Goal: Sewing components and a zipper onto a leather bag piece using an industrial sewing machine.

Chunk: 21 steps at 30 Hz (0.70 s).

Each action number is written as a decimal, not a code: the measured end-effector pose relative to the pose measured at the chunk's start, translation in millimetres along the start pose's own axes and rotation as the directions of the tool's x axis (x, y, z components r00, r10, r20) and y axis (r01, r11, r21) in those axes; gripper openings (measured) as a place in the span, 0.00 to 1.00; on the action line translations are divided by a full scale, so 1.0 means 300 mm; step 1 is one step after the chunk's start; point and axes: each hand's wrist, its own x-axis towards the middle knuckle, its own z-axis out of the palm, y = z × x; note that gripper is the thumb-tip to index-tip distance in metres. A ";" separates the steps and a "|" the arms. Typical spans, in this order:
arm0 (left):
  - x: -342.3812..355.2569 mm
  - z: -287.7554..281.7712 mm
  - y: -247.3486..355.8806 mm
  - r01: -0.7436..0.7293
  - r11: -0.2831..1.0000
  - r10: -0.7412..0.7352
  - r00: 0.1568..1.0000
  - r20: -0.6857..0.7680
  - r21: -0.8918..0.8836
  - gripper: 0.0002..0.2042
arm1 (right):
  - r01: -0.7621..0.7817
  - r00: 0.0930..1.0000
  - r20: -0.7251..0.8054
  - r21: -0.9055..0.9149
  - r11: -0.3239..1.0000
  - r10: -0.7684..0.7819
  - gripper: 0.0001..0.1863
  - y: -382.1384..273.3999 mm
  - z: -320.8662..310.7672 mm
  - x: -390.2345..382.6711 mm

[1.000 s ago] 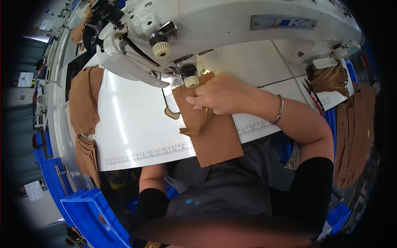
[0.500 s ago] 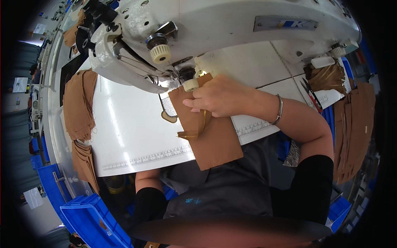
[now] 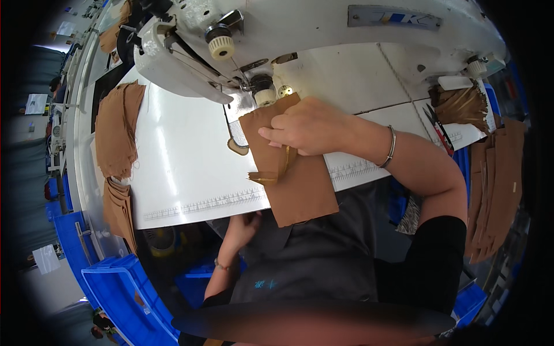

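Stacks of brown fabric [image 3: 119,131] sit along the left end from where I stand, with folded brown pieces [image 3: 119,206] drooping just in front of them and a blue bin [image 3: 115,282] lower down. Next comes the white counter [image 3: 179,167], a printed ruler [image 3: 205,205] running along its front edge. Below that edge, against a dark apron [image 3: 314,262], is the worker's left hand [image 3: 242,229], its fingers partly hidden; I can't tell whether it grips anything. The brown panel [image 3: 303,196] lies slantwise near the middle, its top beside the presser area of a pale sewing machine [image 3: 323,26] and its bottom hanging past the counter's front edge. A gold-toothed zipper [image 3: 285,162] lies over the panel, running out from under the right hand [image 3: 303,130], which is bunched closed on the cloth. The two hands are well apart. A metal bangle [image 3: 392,149] circles the right wrist. Farther right rest a red-handled cutting tool [image 3: 444,140] and a brown bundle [image 3: 461,106], and at the far right hang long brown pieces [image 3: 497,190].
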 end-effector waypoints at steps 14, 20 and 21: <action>0.234 -0.310 0.603 -0.207 0.877 0.348 0.896 -0.277 0.433 0.25 | -0.241 0.963 -0.180 -0.251 0.938 0.199 0.16 -0.013 -0.054 0.008; 0.353 -0.279 0.586 -0.215 0.579 0.584 0.783 -0.216 0.786 0.23 | -0.249 0.961 -0.192 -0.274 0.929 0.200 0.14 -0.027 -0.066 0.031; 0.365 -0.273 0.591 -0.216 0.580 0.582 0.785 -0.213 0.785 0.23 | -0.245 0.958 -0.216 -0.287 0.926 0.187 0.14 -0.027 -0.065 0.029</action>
